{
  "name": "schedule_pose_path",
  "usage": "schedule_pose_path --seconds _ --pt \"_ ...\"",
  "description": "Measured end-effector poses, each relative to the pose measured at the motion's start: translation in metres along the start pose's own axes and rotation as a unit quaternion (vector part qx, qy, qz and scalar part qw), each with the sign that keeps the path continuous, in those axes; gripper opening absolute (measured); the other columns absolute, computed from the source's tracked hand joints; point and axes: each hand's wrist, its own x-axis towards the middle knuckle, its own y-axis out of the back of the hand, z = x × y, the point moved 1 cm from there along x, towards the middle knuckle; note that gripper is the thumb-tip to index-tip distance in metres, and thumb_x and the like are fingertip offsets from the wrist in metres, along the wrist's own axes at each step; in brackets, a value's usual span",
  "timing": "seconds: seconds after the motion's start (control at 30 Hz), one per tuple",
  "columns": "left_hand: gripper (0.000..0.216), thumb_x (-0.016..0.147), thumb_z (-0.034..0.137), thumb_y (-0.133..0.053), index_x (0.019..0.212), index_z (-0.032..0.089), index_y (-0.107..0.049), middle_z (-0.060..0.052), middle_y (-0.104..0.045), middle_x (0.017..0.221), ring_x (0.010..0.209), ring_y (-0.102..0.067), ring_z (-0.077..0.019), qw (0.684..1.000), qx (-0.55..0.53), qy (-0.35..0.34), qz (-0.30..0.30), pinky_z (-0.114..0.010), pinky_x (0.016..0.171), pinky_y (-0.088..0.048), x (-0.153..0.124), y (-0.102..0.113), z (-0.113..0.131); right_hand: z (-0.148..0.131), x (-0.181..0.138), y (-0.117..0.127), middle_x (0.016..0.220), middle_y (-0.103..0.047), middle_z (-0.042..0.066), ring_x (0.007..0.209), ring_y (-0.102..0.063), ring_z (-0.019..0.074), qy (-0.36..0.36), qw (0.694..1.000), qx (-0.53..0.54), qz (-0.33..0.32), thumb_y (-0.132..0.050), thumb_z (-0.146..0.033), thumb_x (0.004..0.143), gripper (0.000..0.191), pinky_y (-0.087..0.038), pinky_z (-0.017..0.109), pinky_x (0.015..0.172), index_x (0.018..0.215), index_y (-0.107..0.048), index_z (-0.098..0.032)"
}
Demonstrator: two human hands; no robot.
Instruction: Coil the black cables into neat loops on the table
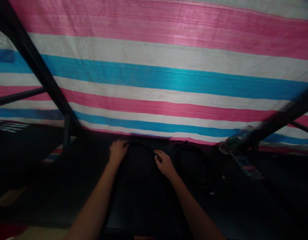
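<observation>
A black cable (pixel 141 144) lies in a round loop on the dark table, hard to make out against it. On the loop's left side is my left hand (pixel 118 150), its fingers curled round the cable. At the right side, my right hand (pixel 165 162) is closed with thumb and forefinger together on the cable; a small pale spot shows at the fingertips. Just right of that hand lies a second, thicker coil of black cable (pixel 194 145), with small light-coloured ends near its lower right.
A clear plastic bottle with a green label (pixel 235 141) lies at the back right beside a dark slanted post (pixel 281 123). Another dark post (pixel 47 80) rises at left. A striped tarp (pixel 169 76) hangs behind the dark table (pixel 143 210).
</observation>
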Motion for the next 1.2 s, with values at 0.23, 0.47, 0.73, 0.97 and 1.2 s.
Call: schedule_pose_path --seconds 0.23,0.47,0.73,0.97,1.2 --pt "0.031 0.087 0.034 -0.060 0.115 0.027 -0.068 -0.010 -0.064 0.117 0.108 -0.056 -0.0317 0.999 0.011 0.013 -0.036 -0.048 0.088 -0.046 -0.002 0.010 0.001 -0.003 -0.001 0.001 0.113 -0.061 0.011 0.098 -0.063 0.0211 -0.023 0.999 -0.019 0.011 -0.059 -0.017 0.083 0.035 -0.052 0.038 0.090 0.117 -0.067 -0.018" --pt "0.026 0.088 0.031 -0.055 0.109 0.024 -0.069 -0.011 -0.066 0.115 0.106 -0.056 -0.0325 0.999 0.011 0.024 0.019 -0.049 0.087 -0.046 0.000 0.011 -0.013 -0.013 -0.003 0.001 0.117 -0.061 0.010 0.089 -0.064 0.0170 -0.011 0.999 0.019 -0.046 -0.058 -0.021 0.086 0.033 -0.054 0.032 0.078 0.117 -0.066 -0.019" --pt "0.025 0.090 0.030 -0.054 0.108 0.021 -0.069 -0.012 -0.063 0.124 0.119 -0.053 -0.0307 0.995 -0.043 -0.010 0.088 -0.047 0.098 -0.043 -0.002 0.006 0.006 -0.015 0.004 0.017 0.106 -0.064 0.009 0.085 -0.064 0.0171 0.003 1.000 -0.020 0.012 -0.051 -0.022 0.089 0.023 -0.053 0.030 0.077 0.102 -0.070 -0.018" --pt "0.022 0.093 0.027 -0.052 0.098 0.021 -0.071 -0.007 -0.068 0.105 0.102 -0.060 -0.0216 0.956 -0.203 -0.210 -0.014 -0.037 0.094 -0.046 -0.035 -0.008 0.074 0.023 0.013 0.096 0.091 -0.067 0.014 0.089 -0.061 0.0237 -0.092 0.938 -0.211 0.258 -0.044 -0.023 0.089 0.027 -0.045 0.034 0.086 0.089 -0.068 -0.012" --pt "0.020 0.092 0.027 -0.055 0.098 0.021 -0.072 -0.007 -0.067 0.104 0.103 -0.058 -0.0225 0.940 -0.203 -0.261 -0.083 -0.038 0.093 -0.045 -0.045 -0.015 0.086 0.042 0.005 0.094 0.077 -0.067 0.008 0.073 -0.063 0.0217 -0.266 0.926 -0.255 0.082 -0.059 -0.051 0.083 0.034 -0.041 0.028 0.064 0.078 -0.062 -0.018"
